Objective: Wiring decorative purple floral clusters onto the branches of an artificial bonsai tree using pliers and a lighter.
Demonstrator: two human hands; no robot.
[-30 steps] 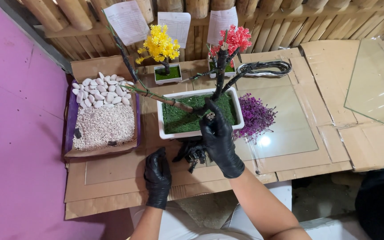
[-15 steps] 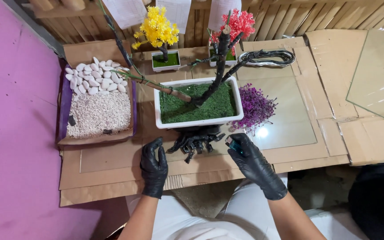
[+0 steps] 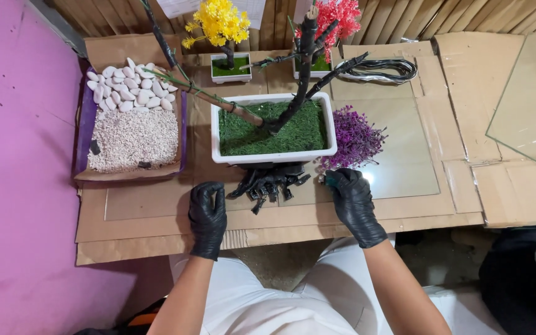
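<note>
We see three small white rectangular planters in all: one large planter in front of us, filled with coarse green fake moss, and two little ones behind it, a yellow-flowered tree and a red-flowered tree. The large planter's long axis runs left to right across the bench. Out of its moss rise two bare stems: a dark trunk that leans up and away from us, and a thin brownish stick slanting out to the far left.

Our left hand, in a black glove, lies flat and spread on the cardboard, holding nothing. Our right hand, also gloved in black, is curled at the fingertips on something small and greenish at the base of one purple flower tuft; we cannot tell just what it is. Between the hands, just beside the planter's near wall, sits one heap of small black clips.

To the left one purple tray holds smooth white pebbles at the back and fine pale gravel in front. One coil of dark wire lies behind right, and two clear glass panes lie flat.
</note>
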